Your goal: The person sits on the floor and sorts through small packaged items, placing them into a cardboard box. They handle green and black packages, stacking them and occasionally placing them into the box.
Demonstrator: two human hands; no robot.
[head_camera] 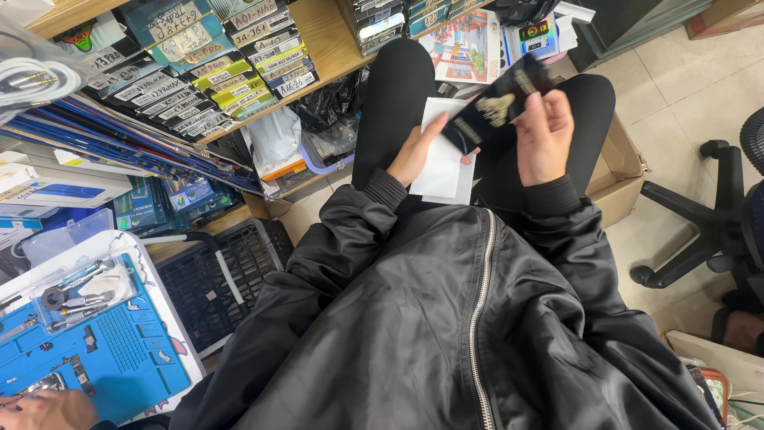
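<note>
Seen from the head camera, a seated person in a black zip jacket [446,334] holds a flat black packet [495,105] with gold print above their lap, its top tilted to the right. The right hand [543,137] grips the packet's right edge, thumb in front, the other fingers out of sight behind it. The left hand [419,150] pinches its lower left corner with the thumb on top while holding a white envelope [442,166] flat underneath. The packet looks thin, light and fairly stiff, with a glossy, possibly slippery face; its edges and corners seem the safest places to take hold. To the left, wooden shelves [326,40] carry stacked labelled boxes [239,64], and a blue work mat [111,358] with small tools lies lower left. A cardboard box [625,171] and a black office chair [708,223] stand to the right.
</note>
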